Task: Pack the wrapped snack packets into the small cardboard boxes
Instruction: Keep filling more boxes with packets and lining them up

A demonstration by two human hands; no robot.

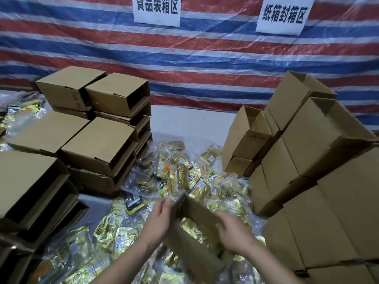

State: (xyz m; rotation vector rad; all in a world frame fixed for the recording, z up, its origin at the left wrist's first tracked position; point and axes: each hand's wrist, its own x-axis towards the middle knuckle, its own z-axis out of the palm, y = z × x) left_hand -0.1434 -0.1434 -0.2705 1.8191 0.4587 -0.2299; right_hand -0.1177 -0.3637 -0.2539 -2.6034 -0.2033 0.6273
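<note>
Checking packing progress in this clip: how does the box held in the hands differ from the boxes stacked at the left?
The held box is gripped by the left hand and right hand above the loose snack packets; the left stacks rest untouched. The held box is tilted with its opening upward, showing gold packets inside; the stacked ones lie level, openings sideways, interiors dark. Both are plain brown cardboard.

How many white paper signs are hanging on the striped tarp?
2. One white sign hangs top centre on the striped tarp; the other sign is to its right. Both are cut off by the top edge.
</note>
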